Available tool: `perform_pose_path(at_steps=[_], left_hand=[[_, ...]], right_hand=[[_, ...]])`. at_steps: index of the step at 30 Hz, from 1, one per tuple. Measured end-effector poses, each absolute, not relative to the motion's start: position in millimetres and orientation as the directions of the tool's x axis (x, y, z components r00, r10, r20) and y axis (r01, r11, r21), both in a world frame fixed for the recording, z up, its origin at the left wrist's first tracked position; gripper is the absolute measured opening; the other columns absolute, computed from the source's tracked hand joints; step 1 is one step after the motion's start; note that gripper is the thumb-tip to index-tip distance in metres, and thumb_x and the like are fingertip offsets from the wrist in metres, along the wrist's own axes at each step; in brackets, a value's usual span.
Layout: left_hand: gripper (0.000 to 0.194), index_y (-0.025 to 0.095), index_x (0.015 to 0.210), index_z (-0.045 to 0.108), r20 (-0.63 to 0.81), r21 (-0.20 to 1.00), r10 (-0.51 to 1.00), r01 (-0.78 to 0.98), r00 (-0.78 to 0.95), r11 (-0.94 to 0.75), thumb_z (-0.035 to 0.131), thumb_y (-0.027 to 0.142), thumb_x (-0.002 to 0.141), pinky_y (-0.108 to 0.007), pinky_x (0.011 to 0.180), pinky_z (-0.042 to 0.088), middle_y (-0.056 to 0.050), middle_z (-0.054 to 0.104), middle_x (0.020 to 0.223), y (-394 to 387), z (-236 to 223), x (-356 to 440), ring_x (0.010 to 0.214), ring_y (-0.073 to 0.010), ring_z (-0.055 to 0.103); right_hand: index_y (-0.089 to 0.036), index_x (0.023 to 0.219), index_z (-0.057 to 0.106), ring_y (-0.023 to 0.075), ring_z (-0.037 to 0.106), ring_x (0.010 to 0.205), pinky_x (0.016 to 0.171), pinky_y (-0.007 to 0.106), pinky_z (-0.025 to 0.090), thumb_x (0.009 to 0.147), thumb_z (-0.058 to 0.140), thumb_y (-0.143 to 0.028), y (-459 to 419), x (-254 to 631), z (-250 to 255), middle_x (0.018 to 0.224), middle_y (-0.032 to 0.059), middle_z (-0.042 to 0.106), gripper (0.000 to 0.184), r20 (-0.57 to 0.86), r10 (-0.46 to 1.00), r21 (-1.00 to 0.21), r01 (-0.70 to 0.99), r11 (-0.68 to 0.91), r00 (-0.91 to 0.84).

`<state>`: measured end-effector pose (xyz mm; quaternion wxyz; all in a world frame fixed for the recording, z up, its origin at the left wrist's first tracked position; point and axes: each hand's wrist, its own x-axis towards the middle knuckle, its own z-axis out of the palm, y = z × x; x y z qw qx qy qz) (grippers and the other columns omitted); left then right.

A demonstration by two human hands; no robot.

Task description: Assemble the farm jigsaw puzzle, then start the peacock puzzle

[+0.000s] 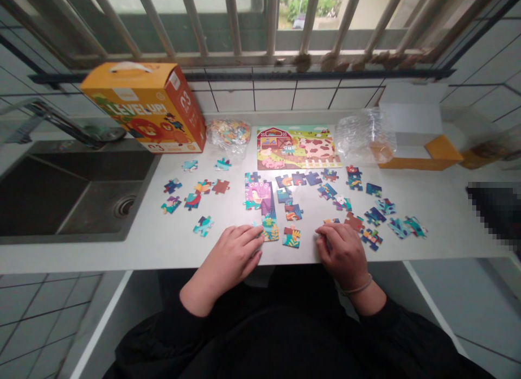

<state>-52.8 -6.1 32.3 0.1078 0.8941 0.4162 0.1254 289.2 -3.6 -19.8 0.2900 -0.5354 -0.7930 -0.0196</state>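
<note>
My left hand (236, 251) lies palm down on the white counter (427, 216), fingers stretched toward a joined column of colourful puzzle pieces (264, 205); its fingertips touch the bottom piece (271, 229). My right hand (342, 251) rests near the front edge with fingers curled down onto the counter, next to a brown piece (353, 221). A loose piece (291, 237) lies between both hands. Several loose pieces spread left (191, 197) and right (378, 210). A finished farm puzzle (298, 147) lies further back.
An orange puzzle box (146, 105) stands at the back left beside a dark sink (61, 194) with a tap (52, 118). A bag of pieces (228, 133), a crumpled clear bag (364, 136) and an open box tray (419, 137) sit by the tiled wall.
</note>
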Motion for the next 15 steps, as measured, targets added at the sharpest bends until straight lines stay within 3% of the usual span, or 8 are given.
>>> perform_pose_path(at_steps=[11, 15], left_hand=[[0.032, 0.024, 0.140, 0.070, 0.130, 0.315, 0.780, 0.720, 0.613, -0.618, 0.061, 0.032, 0.110, -0.054, 0.109, 0.055, -0.011, 0.072, 0.150, -5.6, 37.4, -52.0, 0.134, -0.0324, 0.067], [0.033, 0.020, 0.130, 0.075, 0.194, 0.300, 0.905, 0.855, 0.379, -0.423, 0.052, 0.033, 0.110, -0.053, 0.109, 0.056, -0.014, 0.077, 0.132, 35.5, 42.9, -84.3, 0.126, -0.0334, 0.070]], right_hand=[[-0.023, 0.109, 0.070, 0.0280, 0.066, 0.102, 0.094, 0.043, 0.048, 0.101, 0.064, -0.019, -4.0, 288.9, -19.3, 0.107, 0.0084, 0.075, 0.011, 0.483, 0.835, -0.270, 0.863, 0.428, -0.263], [-0.023, 0.109, 0.070, 0.0283, 0.066, 0.102, 0.094, 0.043, 0.049, 0.101, 0.064, -0.018, -4.1, 289.4, -20.4, 0.106, 0.0085, 0.075, 0.011, 0.488, 0.832, -0.276, 0.858, 0.433, -0.264]])
